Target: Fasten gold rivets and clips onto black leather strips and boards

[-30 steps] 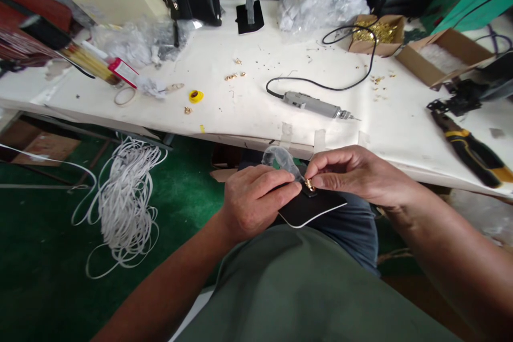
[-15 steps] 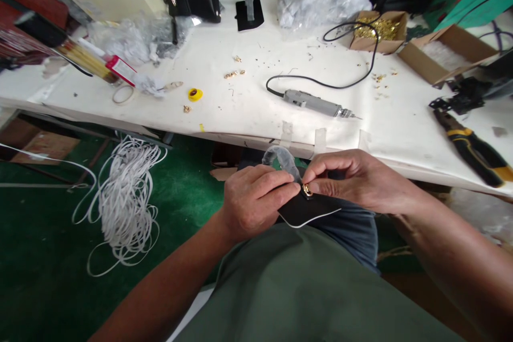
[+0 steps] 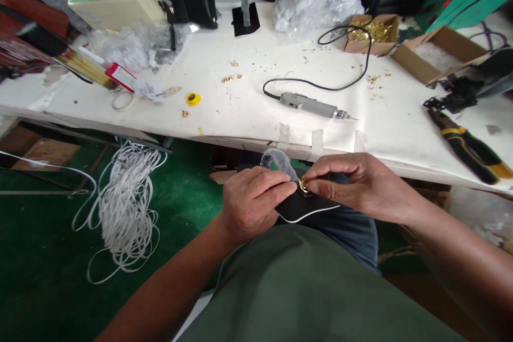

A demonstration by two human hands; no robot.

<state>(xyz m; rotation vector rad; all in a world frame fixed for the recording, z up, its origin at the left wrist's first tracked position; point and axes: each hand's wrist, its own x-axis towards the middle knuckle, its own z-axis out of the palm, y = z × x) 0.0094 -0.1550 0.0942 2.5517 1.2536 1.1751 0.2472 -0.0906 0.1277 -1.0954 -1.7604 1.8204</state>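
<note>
Well left of the grey rotary tool [image 3: 308,105], toward the back, stands a beige control box [image 3: 120,2]; on the floor, also left of the tool, lies a heap of flat white cord [image 3: 124,208]. A yellow ring [image 3: 193,99] is nearer the tool's left side. Below the tool, the left hand [image 3: 250,200] is curled over a black panel [image 3: 296,210], gripping it, its thumb hidden. A plastic-wrapped looped handle [image 3: 278,157] arches up beside its fingers. Directly below the tool, at the handle's foot, sits a gold fitting [image 3: 303,187], pinched between thumb and forefinger of the nearly closed right hand [image 3: 356,184]. Right of the tool lie black-and-yellow pliers [image 3: 468,147].
</note>
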